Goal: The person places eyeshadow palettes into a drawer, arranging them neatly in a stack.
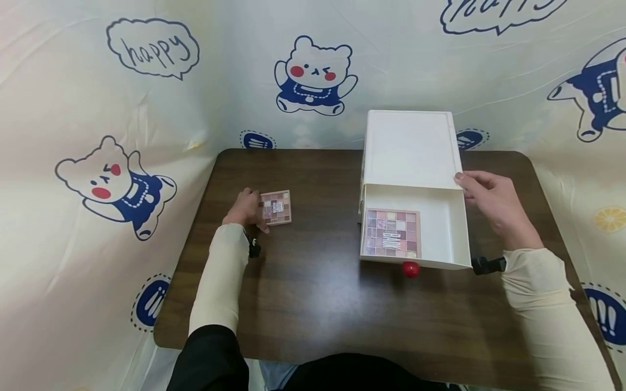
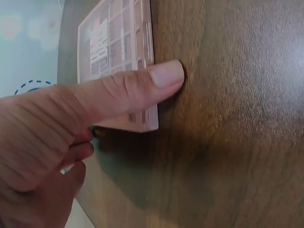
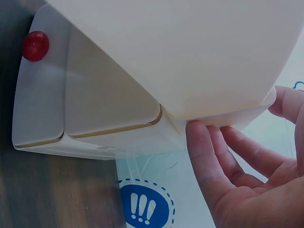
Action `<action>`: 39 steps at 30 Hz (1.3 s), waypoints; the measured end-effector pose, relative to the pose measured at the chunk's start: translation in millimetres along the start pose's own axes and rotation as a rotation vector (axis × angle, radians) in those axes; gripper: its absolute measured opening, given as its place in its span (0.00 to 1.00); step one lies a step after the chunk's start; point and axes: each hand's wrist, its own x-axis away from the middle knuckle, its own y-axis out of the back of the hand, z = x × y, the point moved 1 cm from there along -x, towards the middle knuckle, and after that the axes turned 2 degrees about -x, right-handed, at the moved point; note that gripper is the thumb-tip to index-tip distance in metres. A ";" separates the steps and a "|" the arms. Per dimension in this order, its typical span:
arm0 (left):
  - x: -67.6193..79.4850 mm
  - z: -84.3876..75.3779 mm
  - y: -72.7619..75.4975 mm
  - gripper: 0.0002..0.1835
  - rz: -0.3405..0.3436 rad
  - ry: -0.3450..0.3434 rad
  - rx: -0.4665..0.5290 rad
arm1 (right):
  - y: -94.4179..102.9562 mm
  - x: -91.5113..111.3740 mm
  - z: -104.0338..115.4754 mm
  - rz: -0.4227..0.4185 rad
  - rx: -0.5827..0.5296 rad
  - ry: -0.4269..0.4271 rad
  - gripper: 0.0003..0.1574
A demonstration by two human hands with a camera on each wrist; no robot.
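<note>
On the left of the table, my left hand [image 1: 246, 209] grips a small pink eyeshadow palette [image 1: 276, 207] by its left end. In the left wrist view the thumb [image 2: 128, 90] lies along the palette's near side, and the other fingers are partly hidden. My right hand [image 1: 496, 198] holds the right side of a white drawer box [image 1: 413, 149], thumb at the top front corner and fingertips [image 3: 199, 135] against the side. The box's drawer [image 1: 445, 225] is pulled out toward me. Inside its left half lies a larger eyeshadow palette [image 1: 393, 233] with a checkered lid.
A round red knob [image 1: 411, 269] sticks out from the drawer front. The dark wooden table [image 1: 303, 304] has rounded corners. Behind it hangs a pale curtain [image 1: 220, 65] printed with bears and lettering, close to the back of the box.
</note>
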 end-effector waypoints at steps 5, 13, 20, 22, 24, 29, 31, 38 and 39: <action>0.2 8.3 -2.2 0.65 -0.034 -0.034 0.046 | 0.8 1.7 1.3 0.001 0.011 -0.011 0.48; 7.1 18.5 -3.9 0.64 -0.121 -0.104 0.248 | 2.1 1.3 0.4 -0.005 -0.003 -0.006 0.48; 10.9 18.7 -2.8 0.66 -0.201 -0.118 0.350 | 2.2 0.3 0.3 -0.014 -0.007 -0.004 0.47; 13.4 16.5 -2.1 0.66 -0.238 -0.124 0.387 | 2.3 0.3 0.8 -0.016 0.001 0.001 0.47; 17.1 13.8 -0.6 0.65 -0.270 -0.140 0.423 | 2.1 0.4 1.1 -0.017 0.005 0.001 0.47; 26.0 5.6 3.9 0.63 -0.323 -0.183 0.463 | 0.9 1.1 0.1 -0.009 0.018 -0.006 0.48; 29.0 1.7 5.6 0.63 -0.330 -0.192 0.468 | 0.5 1.6 -0.8 -0.010 0.017 -0.009 0.49; 40.1 -11.1 8.4 0.65 -0.341 -0.199 0.512 | -0.6 2.1 -1.9 -0.015 0.015 -0.005 0.48; 41.5 -12.7 8.8 0.65 -0.343 -0.201 0.516 | -0.7 2.0 -1.8 -0.015 0.017 -0.005 0.48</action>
